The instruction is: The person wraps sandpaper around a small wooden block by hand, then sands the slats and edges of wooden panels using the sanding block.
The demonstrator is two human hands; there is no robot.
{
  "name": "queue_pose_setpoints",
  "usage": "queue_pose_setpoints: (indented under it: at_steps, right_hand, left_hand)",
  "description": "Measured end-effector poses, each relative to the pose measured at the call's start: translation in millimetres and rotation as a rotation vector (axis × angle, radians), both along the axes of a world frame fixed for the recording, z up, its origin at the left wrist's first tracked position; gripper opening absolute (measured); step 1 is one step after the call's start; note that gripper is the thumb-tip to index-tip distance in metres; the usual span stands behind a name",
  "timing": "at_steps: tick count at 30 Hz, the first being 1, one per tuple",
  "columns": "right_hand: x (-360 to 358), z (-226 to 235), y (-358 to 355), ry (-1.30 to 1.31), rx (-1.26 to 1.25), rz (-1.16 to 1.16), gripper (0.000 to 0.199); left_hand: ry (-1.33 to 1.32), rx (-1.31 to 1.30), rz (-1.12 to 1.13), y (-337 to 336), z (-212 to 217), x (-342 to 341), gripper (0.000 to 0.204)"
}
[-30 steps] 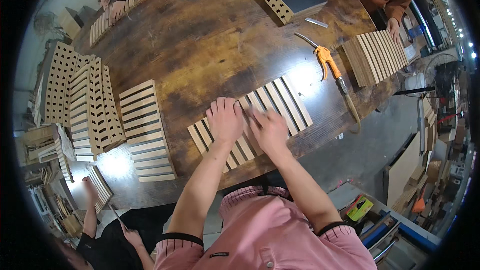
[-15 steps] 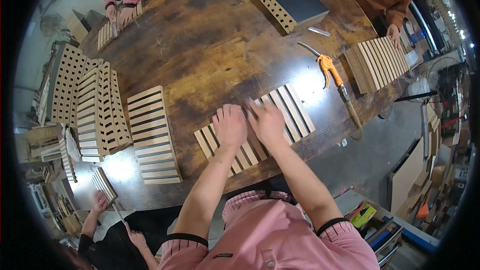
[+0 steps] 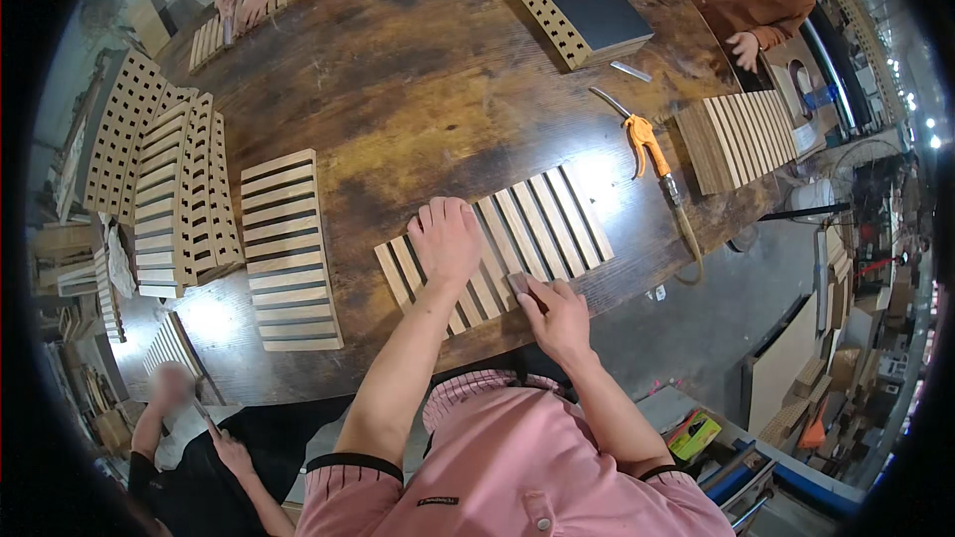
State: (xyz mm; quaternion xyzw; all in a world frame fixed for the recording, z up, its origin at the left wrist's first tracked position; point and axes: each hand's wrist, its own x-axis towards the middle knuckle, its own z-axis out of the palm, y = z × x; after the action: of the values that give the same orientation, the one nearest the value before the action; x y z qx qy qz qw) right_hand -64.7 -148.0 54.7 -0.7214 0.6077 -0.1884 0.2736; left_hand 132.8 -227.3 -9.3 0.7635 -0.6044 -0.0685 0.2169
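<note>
A slatted wooden panel (image 3: 545, 224), pale strips with dark grooves between them, lies flat on the table before me. My left hand (image 3: 448, 244) rests across its left part, fingers bent over the far edge and holding it. Near the panel's close edge, my right hand (image 3: 559, 318) pinches a small grey-brown piece (image 3: 518, 282) between thumb and fingers. That piece touches the slats; its exact kind is too small to make out.
Left stands another slatted panel (image 3: 290, 254), beside perforated curved panels (image 3: 194, 189). To the right are an orange air blow gun (image 3: 645, 144) with hose and a slatted block (image 3: 736, 139). A black-topped perforated block (image 3: 577, 0) lies at the back. Three co-workers surround the table.
My right hand has drawn back from the panel's far middle to its near edge. My left hand stays on the panel. The co-worker at far right has lifted a hand off the slatted block.
</note>
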Motion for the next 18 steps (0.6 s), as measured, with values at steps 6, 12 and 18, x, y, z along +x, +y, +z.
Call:
queue_pose_setpoints:
  at_steps: [6,12,18]
  right_hand:
    - [28,-21,-22,0.108,-0.116,0.037,0.03]
    - [94,-56,-119,0.077,-0.359,-0.055,0.027]
    - [34,-20,-17,0.15,-0.115,0.017,0.029]
  left_hand:
    - [0.043,0.003,0.004,1,-1,3,0.01]
    - [0.065,0.027,-0.03,-2,3,3,0.012]
    - [0.055,-0.009,0.009,2,-5,7,0.011]
